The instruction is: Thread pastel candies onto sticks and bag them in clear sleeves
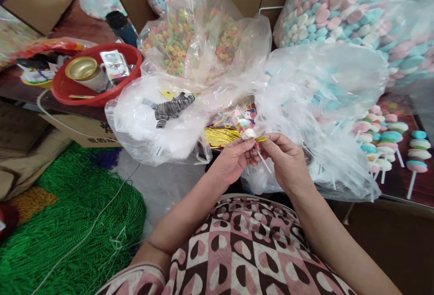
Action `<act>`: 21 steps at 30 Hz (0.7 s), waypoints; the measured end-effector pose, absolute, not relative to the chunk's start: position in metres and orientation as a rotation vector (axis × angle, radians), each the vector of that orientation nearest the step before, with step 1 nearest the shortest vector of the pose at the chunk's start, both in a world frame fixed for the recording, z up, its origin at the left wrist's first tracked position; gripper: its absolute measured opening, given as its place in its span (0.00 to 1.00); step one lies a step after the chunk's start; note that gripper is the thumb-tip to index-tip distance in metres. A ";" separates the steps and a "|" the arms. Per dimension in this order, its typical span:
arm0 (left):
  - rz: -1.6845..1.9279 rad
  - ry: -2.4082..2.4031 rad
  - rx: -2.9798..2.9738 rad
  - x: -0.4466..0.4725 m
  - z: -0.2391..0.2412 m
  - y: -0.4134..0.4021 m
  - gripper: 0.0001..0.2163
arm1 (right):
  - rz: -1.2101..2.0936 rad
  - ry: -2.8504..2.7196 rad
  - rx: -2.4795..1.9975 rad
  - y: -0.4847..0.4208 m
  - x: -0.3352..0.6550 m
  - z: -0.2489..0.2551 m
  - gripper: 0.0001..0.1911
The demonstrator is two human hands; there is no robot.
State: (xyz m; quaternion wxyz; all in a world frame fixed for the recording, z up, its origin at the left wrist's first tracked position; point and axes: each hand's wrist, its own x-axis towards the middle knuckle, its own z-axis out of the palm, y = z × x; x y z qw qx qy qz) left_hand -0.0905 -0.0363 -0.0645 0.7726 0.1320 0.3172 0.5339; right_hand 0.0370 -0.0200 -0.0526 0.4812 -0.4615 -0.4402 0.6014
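Note:
My left hand [233, 159] and my right hand [286, 159] meet over my lap, both pinching a candy skewer [244, 127] in a clear printed wrapper. Its white stick pokes down between my fingers. Just behind the skewer lies a bundle of gold twist ties [220, 137]. A clear bag [159, 123] holding striped black-and-white pieces sits to the left of my hands. A large clear bag of pastel candy [322, 105] lies to the right.
A red basin [68, 89] with a gold tin stands at the left. Bags of colourful ring candy [190, 37] and pastel discs [342, 10] fill the back. Finished candy skewers [393, 146] lie at the right. Green beaded strands [68, 222] cover the lower left.

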 end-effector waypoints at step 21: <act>1.214 0.735 0.370 -0.098 -0.072 -0.033 0.09 | 1.403 -1.139 -1.097 -0.017 0.026 -0.058 0.04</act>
